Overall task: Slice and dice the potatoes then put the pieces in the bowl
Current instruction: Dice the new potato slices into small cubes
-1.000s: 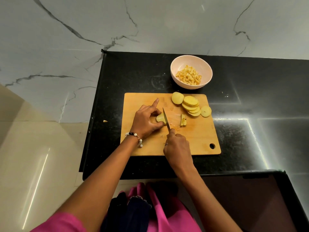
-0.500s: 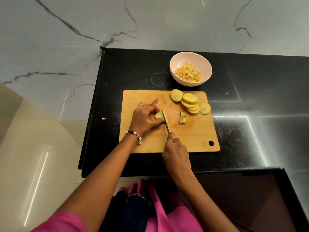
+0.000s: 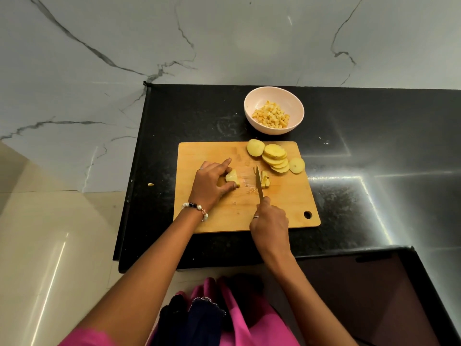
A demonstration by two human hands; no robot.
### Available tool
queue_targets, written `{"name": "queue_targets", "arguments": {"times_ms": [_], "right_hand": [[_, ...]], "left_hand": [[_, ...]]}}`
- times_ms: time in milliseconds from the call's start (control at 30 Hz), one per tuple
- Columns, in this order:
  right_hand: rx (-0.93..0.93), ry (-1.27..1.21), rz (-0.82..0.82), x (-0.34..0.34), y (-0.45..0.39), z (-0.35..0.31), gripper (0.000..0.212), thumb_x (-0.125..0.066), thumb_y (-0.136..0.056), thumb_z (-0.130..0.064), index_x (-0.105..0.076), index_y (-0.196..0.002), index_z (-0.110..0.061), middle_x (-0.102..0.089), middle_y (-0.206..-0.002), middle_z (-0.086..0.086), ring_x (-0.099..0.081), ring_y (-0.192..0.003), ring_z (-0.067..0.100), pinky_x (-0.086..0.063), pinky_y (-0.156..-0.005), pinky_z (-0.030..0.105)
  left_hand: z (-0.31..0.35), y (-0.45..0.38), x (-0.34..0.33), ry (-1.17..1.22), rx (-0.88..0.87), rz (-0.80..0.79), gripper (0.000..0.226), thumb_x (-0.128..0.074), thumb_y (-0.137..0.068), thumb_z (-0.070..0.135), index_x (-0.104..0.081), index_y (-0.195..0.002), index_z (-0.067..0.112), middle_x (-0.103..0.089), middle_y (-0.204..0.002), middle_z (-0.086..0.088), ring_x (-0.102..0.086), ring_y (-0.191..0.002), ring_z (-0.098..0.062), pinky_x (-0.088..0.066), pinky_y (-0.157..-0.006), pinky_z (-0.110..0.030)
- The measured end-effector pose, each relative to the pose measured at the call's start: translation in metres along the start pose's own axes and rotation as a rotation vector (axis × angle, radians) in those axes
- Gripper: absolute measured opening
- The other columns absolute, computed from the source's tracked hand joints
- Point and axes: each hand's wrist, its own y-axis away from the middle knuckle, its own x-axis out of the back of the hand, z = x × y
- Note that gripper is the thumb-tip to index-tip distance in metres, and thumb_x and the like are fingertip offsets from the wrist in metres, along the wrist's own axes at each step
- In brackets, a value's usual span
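On the wooden cutting board (image 3: 287,203), my left hand (image 3: 212,183) holds a stack of partly cut potato slices (image 3: 232,178) between fingers and thumb. My right hand (image 3: 269,226) grips a knife (image 3: 259,182), its blade standing just left of a small pile of cut potato strips (image 3: 265,179). Several round potato slices (image 3: 274,157) lie fanned out at the board's far right. The pale bowl (image 3: 252,101) behind the board holds diced potato (image 3: 270,117).
The board lies on a black stone counter (image 3: 374,146) against a marble wall. A small potato scrap (image 3: 150,184) sits at the counter's left edge. A lower dark surface (image 3: 374,295) is at the near right; the floor lies to the left.
The knife has moved right, away from the held potato stack, to the cut strips. My left hand stays on the stack. The view has shifted slightly.
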Motion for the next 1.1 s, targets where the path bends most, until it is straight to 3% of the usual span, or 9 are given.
{"name": "queue_targets", "arguments": {"times_ms": [133,367,567,733,900,1100], "right_hand": [[0.109,-0.067,0.029,0.004,0.004,-0.009,0.043,-0.038,-0.097,-0.011,-0.04,-0.139,-0.001,-0.065,-0.099,0.017,-0.06,-0.087,0.032,-0.034,-0.064,0.032],[0.163,-0.009,-0.049,0.002,-0.005,-0.021,0.043,-0.039,-0.094,-0.008,-0.041,-0.136,-0.004,-0.062,-0.103,0.016,-0.059,-0.09,0.034,-0.044,-0.071,0.038],[0.158,0.089,-0.062,0.002,-0.002,-0.031,0.04,-0.033,-0.094,0.0,-0.038,-0.133,0.001,-0.059,-0.106,0.019,-0.058,-0.092,0.036,-0.033,-0.066,0.033],[0.237,0.14,-0.013,0.0,-0.01,-0.045,0.04,-0.026,-0.094,0.004,-0.038,-0.132,0.006,-0.058,-0.108,0.022,-0.06,-0.092,0.037,-0.044,-0.073,0.038],[0.222,0.158,-0.07,-0.004,0.01,-0.033,0.044,-0.026,-0.095,0.001,-0.027,-0.139,0.005,-0.055,-0.113,0.02,-0.061,-0.092,0.035,-0.041,-0.069,0.034],[0.153,0.18,-0.055,-0.01,0.011,-0.036,0.046,-0.027,-0.096,0.0,-0.023,-0.141,0.005,-0.054,-0.115,0.019,-0.061,-0.093,0.034,-0.046,-0.072,0.035]], "left_hand": [[0.002,0.011,-0.005,-0.121,0.046,0.078,0.053,-0.076,-0.071,0.033,-0.065,-0.118,0.009,-0.066,-0.092,-0.007,-0.054,-0.086,-0.028,-0.045,-0.071,-0.038],[0.004,0.009,-0.004,-0.033,0.166,0.052,0.04,-0.076,-0.075,0.029,-0.07,-0.111,0.012,-0.061,-0.091,-0.005,-0.047,-0.088,-0.023,-0.045,-0.075,-0.039],[0.005,0.006,-0.004,0.02,0.203,0.053,0.039,-0.078,-0.072,0.029,-0.071,-0.106,0.01,-0.064,-0.086,-0.003,-0.049,-0.087,-0.024,-0.044,-0.074,-0.039],[0.004,0.002,-0.004,0.035,0.209,0.019,0.039,-0.077,-0.07,0.03,-0.073,-0.102,0.009,-0.064,-0.081,-0.006,-0.051,-0.083,-0.027,-0.045,-0.072,-0.042],[0.004,0.005,-0.005,0.019,0.196,0.038,0.041,-0.072,-0.069,0.036,-0.073,-0.1,0.009,-0.063,-0.078,-0.005,-0.051,-0.08,-0.027,-0.047,-0.069,-0.045],[0.003,0.005,-0.003,0.026,0.185,0.01,0.039,-0.078,-0.071,0.029,-0.072,-0.104,0.009,-0.062,-0.082,-0.003,-0.051,-0.083,-0.024,-0.047,-0.073,-0.048]]}}
